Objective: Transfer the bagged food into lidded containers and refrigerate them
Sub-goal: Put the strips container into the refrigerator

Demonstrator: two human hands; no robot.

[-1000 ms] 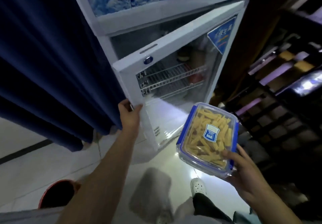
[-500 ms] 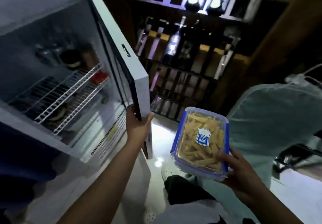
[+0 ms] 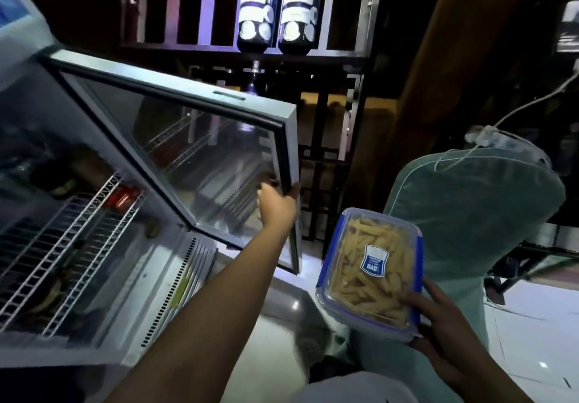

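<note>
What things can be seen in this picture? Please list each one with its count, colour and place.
clear plastic lidded container with blue clips: one, full of yellow pasta, lower right, held up
white refrigerator with wire shelves: one, left, open
glass refrigerator door: one, grey frame, centre, swung open
dark wine bottles: two, white labels, top rack
green cushioned chair: one, right
left hand: grip on door edge
right hand: grip on container's near end

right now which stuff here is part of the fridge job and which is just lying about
Part of the job:
- lidded container of food, held by the right hand
- fridge door, gripped by the left hand
- wire shelf

Just lying about:
- wine bottles
- green cushion
- white cable
</note>
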